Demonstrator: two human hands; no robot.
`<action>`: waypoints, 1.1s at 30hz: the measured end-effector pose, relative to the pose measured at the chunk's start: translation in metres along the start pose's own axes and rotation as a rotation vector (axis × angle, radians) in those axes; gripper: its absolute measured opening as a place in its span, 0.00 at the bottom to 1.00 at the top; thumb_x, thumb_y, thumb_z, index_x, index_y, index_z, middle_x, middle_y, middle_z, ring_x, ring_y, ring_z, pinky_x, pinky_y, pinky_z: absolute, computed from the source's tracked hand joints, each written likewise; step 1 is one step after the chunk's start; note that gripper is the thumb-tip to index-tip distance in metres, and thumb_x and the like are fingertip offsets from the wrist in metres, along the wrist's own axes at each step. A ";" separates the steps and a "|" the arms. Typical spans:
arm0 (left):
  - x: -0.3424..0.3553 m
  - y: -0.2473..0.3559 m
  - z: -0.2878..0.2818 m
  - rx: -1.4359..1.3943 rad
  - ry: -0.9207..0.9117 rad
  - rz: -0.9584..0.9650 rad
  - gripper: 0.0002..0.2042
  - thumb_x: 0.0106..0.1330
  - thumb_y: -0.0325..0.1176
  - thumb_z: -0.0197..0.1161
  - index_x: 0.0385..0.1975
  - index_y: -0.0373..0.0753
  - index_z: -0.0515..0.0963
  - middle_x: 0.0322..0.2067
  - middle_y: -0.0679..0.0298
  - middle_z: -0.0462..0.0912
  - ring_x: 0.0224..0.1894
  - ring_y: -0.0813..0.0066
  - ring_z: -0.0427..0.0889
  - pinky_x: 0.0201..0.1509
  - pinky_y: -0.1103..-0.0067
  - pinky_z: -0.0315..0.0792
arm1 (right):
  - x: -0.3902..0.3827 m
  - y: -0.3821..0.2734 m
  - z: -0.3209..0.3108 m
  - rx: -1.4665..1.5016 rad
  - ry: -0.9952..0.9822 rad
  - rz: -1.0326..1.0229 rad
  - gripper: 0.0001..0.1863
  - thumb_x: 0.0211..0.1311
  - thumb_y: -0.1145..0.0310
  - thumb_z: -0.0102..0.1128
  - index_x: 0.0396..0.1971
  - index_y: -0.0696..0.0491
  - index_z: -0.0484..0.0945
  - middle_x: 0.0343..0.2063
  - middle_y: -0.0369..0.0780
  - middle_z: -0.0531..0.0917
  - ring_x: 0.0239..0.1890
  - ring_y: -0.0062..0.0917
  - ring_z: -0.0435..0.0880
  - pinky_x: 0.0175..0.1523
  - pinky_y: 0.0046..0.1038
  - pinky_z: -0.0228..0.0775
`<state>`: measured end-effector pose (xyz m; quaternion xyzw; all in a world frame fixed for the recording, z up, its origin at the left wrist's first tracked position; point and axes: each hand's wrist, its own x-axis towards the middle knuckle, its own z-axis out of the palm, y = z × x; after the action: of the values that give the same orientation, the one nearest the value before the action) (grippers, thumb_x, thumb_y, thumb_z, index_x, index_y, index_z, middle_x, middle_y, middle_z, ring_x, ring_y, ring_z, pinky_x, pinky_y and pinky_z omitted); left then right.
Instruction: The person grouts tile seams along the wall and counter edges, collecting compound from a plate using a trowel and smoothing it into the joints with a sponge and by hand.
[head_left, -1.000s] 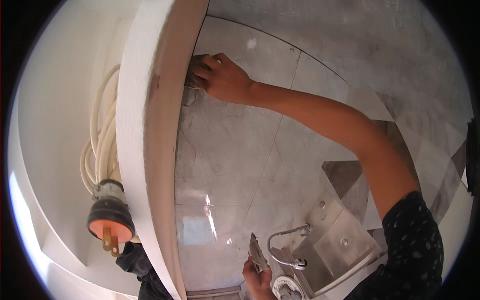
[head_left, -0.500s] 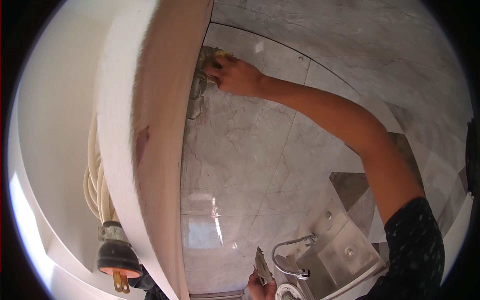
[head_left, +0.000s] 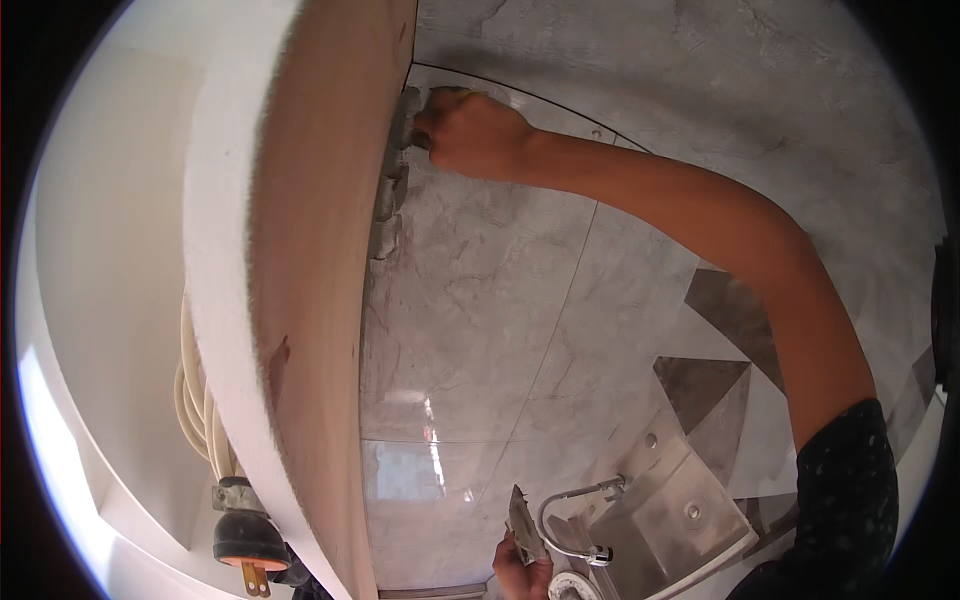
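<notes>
My right hand (head_left: pixel 478 138) reaches far across to the upper left and is closed against the marbled grey tile wall (head_left: pixel 480 270), beside the wooden board edge. A bit of yellow shows at its fingers, but the held thing is mostly hidden. Rough grey mortar (head_left: pixel 388 195) runs in lumps down the joint between tile and board, just below and left of these fingers. Low in the view, my left hand (head_left: pixel 520 575) grips a flat, pointed scraper (head_left: pixel 521 528) smeared with pale grey paste.
A tall curved board (head_left: pixel 310 200) stands at left. Beyond it hang a coiled white cord (head_left: pixel 195 390) and its black plug (head_left: pixel 250 540). A steel sink (head_left: pixel 665 515) with a curved faucet (head_left: pixel 560 500) is at lower right, a round white container (head_left: pixel 573 587) beside my left hand.
My right hand has moved a little higher along the joint, uncovering more mortar below it. The view has shifted slightly. My left hand still holds the scraper in about the same place.
</notes>
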<state>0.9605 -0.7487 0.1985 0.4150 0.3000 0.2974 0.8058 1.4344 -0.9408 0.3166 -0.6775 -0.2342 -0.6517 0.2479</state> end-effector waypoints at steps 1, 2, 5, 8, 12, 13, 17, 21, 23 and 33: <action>0.000 -0.002 0.002 0.041 0.010 0.013 0.08 0.53 0.26 0.47 0.29 0.30 0.71 0.20 0.60 0.75 0.16 0.74 0.71 0.19 0.84 0.72 | -0.004 0.004 -0.007 0.077 -0.059 0.093 0.09 0.38 0.75 0.57 0.24 0.59 0.79 0.34 0.39 0.78 0.37 0.29 0.75 0.23 0.23 0.75; 0.000 -0.004 0.005 0.082 0.023 0.025 0.08 0.53 0.26 0.47 0.29 0.30 0.71 0.21 0.60 0.75 0.16 0.74 0.71 0.19 0.84 0.72 | -0.007 0.007 -0.002 0.081 -0.065 0.096 0.09 0.38 0.75 0.57 0.24 0.59 0.79 0.34 0.39 0.78 0.37 0.29 0.75 0.23 0.23 0.75; -0.005 -0.008 0.015 0.035 -0.049 -0.061 0.08 0.54 0.26 0.47 0.30 0.31 0.71 0.21 0.60 0.75 0.17 0.74 0.72 0.19 0.84 0.72 | -0.004 0.017 0.027 0.071 -0.074 0.396 0.08 0.39 0.75 0.56 0.24 0.59 0.79 0.32 0.42 0.78 0.36 0.30 0.76 0.27 0.28 0.74; -0.002 -0.007 0.010 0.039 0.011 -0.014 0.08 0.55 0.26 0.46 0.31 0.30 0.70 0.21 0.60 0.74 0.17 0.75 0.70 0.19 0.85 0.70 | -0.004 0.010 0.056 0.016 0.017 0.409 0.07 0.40 0.75 0.55 0.24 0.58 0.78 0.30 0.42 0.77 0.36 0.30 0.75 0.32 0.30 0.70; 0.001 -0.005 0.013 0.031 0.240 0.038 0.08 0.56 0.25 0.45 0.31 0.30 0.70 0.20 0.60 0.74 0.16 0.76 0.68 0.17 0.85 0.68 | -0.026 -0.027 0.083 0.020 0.062 0.469 0.05 0.40 0.73 0.55 0.20 0.55 0.78 0.29 0.42 0.76 0.37 0.30 0.74 0.34 0.30 0.66; 0.002 -0.003 0.011 0.037 0.262 0.063 0.08 0.56 0.25 0.45 0.30 0.30 0.70 0.19 0.61 0.73 0.16 0.77 0.67 0.17 0.85 0.67 | -0.031 -0.041 0.085 0.038 0.046 0.453 0.04 0.40 0.72 0.56 0.19 0.55 0.78 0.29 0.42 0.76 0.37 0.30 0.73 0.33 0.30 0.65; 0.013 -0.012 0.007 0.024 0.247 0.087 0.07 0.56 0.25 0.46 0.27 0.30 0.70 0.17 0.62 0.71 0.15 0.78 0.65 0.18 0.86 0.65 | -0.057 -0.108 0.089 0.216 -0.088 0.520 0.04 0.36 0.72 0.57 0.16 0.55 0.78 0.27 0.43 0.74 0.35 0.32 0.72 0.35 0.31 0.64; 0.011 -0.010 0.000 0.032 0.163 0.091 0.06 0.56 0.25 0.46 0.26 0.29 0.70 0.18 0.61 0.71 0.16 0.79 0.65 0.19 0.87 0.65 | -0.065 -0.212 0.052 0.313 0.006 0.474 0.04 0.37 0.73 0.55 0.16 0.55 0.78 0.27 0.43 0.74 0.35 0.33 0.71 0.38 0.36 0.63; 0.017 -0.014 -0.002 0.064 0.092 0.152 0.08 0.55 0.26 0.47 0.30 0.29 0.72 0.22 0.60 0.75 0.18 0.78 0.67 0.20 0.87 0.66 | -0.072 -0.260 0.024 0.590 -0.186 0.352 0.05 0.41 0.71 0.54 0.18 0.53 0.79 0.28 0.41 0.76 0.35 0.30 0.71 0.39 0.34 0.63; 0.037 -0.023 -0.035 -0.340 -0.059 -0.231 0.13 0.56 0.25 0.46 0.39 0.30 0.72 0.33 0.62 0.78 0.25 0.79 0.71 0.24 0.86 0.71 | -0.203 -0.269 -0.160 1.588 -0.414 0.066 0.20 0.50 0.80 0.51 0.45 0.49 0.76 0.49 0.42 0.72 0.49 0.32 0.71 0.45 0.29 0.72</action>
<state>0.9643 -0.7154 0.1536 0.2443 0.2674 0.2369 0.9015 1.1311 -0.8351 0.1261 -0.4135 -0.6465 -0.1460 0.6242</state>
